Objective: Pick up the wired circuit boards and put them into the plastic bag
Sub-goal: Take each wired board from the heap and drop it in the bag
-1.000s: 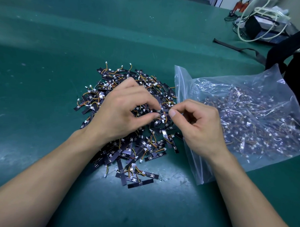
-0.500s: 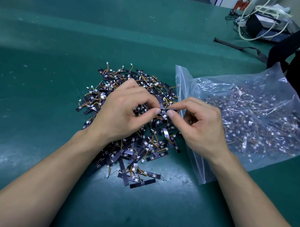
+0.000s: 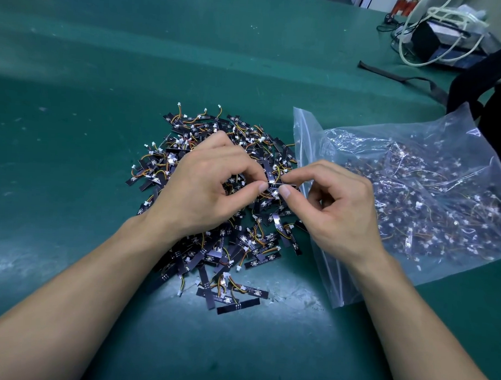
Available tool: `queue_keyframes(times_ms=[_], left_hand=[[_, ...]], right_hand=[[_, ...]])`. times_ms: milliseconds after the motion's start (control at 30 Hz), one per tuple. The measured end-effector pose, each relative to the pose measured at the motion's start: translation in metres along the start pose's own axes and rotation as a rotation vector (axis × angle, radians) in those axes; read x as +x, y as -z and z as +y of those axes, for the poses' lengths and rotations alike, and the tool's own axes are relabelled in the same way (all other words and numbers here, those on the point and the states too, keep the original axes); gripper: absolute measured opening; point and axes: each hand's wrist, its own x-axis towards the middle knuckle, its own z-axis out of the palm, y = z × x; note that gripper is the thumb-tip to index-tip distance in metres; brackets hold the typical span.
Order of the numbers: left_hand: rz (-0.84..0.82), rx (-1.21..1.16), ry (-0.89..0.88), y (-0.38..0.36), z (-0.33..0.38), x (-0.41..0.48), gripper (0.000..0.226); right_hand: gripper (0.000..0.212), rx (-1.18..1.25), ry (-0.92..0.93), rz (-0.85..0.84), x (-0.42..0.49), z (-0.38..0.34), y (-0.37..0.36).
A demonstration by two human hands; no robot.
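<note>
A heap of small black wired circuit boards (image 3: 227,246) with orange wires and white plugs lies on the green table. Above its right side my left hand (image 3: 204,185) and my right hand (image 3: 337,204) both pinch one thin black circuit board (image 3: 278,185) between thumb and forefinger, held level just over the heap. To the right lies a clear plastic bag (image 3: 414,178), its mouth facing the heap and several boards inside it. My right hand is at the bag's mouth.
The green table mat (image 3: 105,71) stretches far to the left and back. A black strap (image 3: 395,77) and a black device with white cables (image 3: 439,34) sit at the back right. A dark bag or chair (image 3: 491,93) stands behind the plastic bag.
Both hands stay pinched on the same board above the heap; it has lifted slightly and turned more level. The heap and bag have not moved.
</note>
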Motion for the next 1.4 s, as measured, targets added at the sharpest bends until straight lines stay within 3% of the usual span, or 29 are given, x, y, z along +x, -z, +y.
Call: queue_keyframes(times_ms=[500,633,767,933,1033,1400], left_hand=[[-0.041,-0.007,0.021,-0.001,0.0,0.0,0.008],[-0.031,0.001,0.048,-0.001,-0.001,-0.001,0.01],[-0.011,0.003,0.082,0.001,-0.001,-0.001,0.009],[-0.008,0.04,0.111,0.002,-0.001,0.0,0.01],[-0.01,0.05,0.134,0.002,0.0,0.0,0.012],[-0.067,0.117,0.131,0.0,0.012,0.011,0.015]], right_hand=[[0.002,-0.021,0.007,-0.014,0.001,-0.003,0.001],[0.001,-0.057,-0.055,0.063,0.003,0.001,0.008],[0.017,-0.189,-0.136,0.124,0.007,0.014,0.021],[0.033,-0.328,-0.345,0.027,0.008,0.028,0.029],[0.018,-0.298,-0.37,0.03,0.008,0.029,0.029],[0.025,-0.089,-0.362,0.256,0.012,0.024,0.032]])
